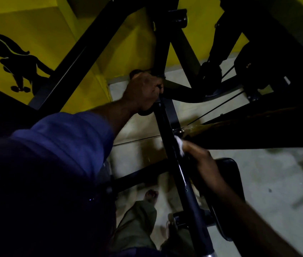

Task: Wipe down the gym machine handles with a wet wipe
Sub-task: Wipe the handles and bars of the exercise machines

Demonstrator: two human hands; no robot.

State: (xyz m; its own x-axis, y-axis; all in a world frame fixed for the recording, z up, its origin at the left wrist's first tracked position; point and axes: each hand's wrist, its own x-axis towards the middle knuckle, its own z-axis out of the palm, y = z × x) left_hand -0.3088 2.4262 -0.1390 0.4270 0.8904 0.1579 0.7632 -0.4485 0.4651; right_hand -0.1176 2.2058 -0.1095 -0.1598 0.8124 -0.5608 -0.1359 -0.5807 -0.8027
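Wipe [180,147] held on the black bar [166,125] by the right hand [201,162].
The bar is hemmed in by frame beams [84,58] above and by a pad [229,175] just right of the hand; open floor [277,182] is seen beyond. It is bunched at the right fingertips, against the bar's right side, though the curl is blurred. A handle [144,113] is wrapped tightly by the left hand [144,91].
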